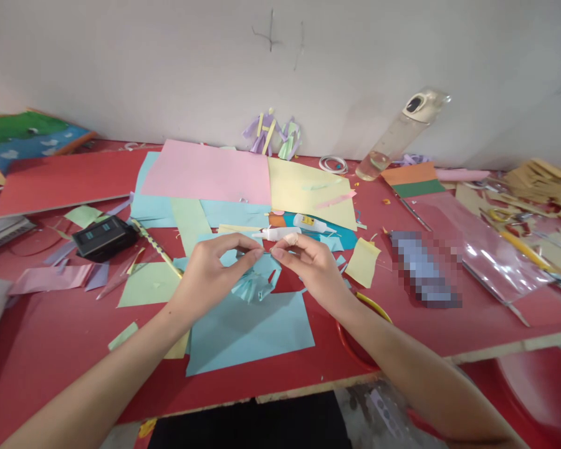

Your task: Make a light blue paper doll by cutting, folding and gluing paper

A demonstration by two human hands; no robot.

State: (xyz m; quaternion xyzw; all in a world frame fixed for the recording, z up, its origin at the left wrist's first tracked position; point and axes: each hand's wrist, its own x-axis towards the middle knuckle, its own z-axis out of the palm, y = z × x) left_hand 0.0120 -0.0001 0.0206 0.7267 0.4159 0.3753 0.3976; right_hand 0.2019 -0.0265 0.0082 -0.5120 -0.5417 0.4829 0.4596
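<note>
A small light-blue folded paper figure (255, 285) with a pleated, skirt-like lower part hangs from my fingertips over the table. My left hand (222, 265) pinches its top edge between thumb and forefinger. Close beside it, my right hand (311, 265) is closed in a pinch at the same top part, with a bandage on one finger. The exact spot gripped is hidden by the fingertips. Under the figure lies a light-blue paper sheet (252, 333). Just beyond my hands are two white glue bottles, one (280, 234) lying behind the fingers and another (311, 222) with a yellow label.
Two paper dolls (266, 134) lean against the wall. Pink (210, 171) and yellow (308, 187) sheets lie at the back. Right stand a clear bottle (402, 137) and a blurred phone-shaped object (423, 268). A black box (103, 237) sits left. Yellow-and-red scissor handles (355, 343) lie under my right forearm.
</note>
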